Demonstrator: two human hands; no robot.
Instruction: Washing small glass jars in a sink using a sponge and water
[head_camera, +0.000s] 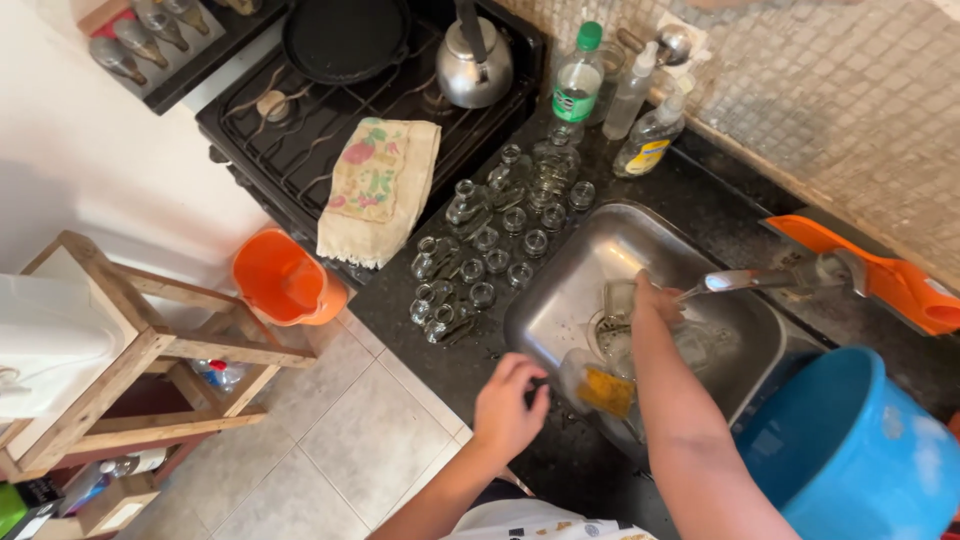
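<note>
Right hand (655, 298) reaching into the steel sink (560, 300), fingers curled around a clear glass jar (622, 297) under the faucet (745, 280); grip closed on the jar. Left hand (508, 405) resting loosely closed on the dark tabletop (440, 350) at the sink's near edge, holding nothing visible. Yellow sponge (606, 390) in the basin just beside. Rows of small glass jars (490, 250) drying to the left. Blue bucket (850, 450) at right.

shiny steel sink (560, 300), clear glass jars (480, 250), glossy blue plastic bucket (850, 450)
</note>
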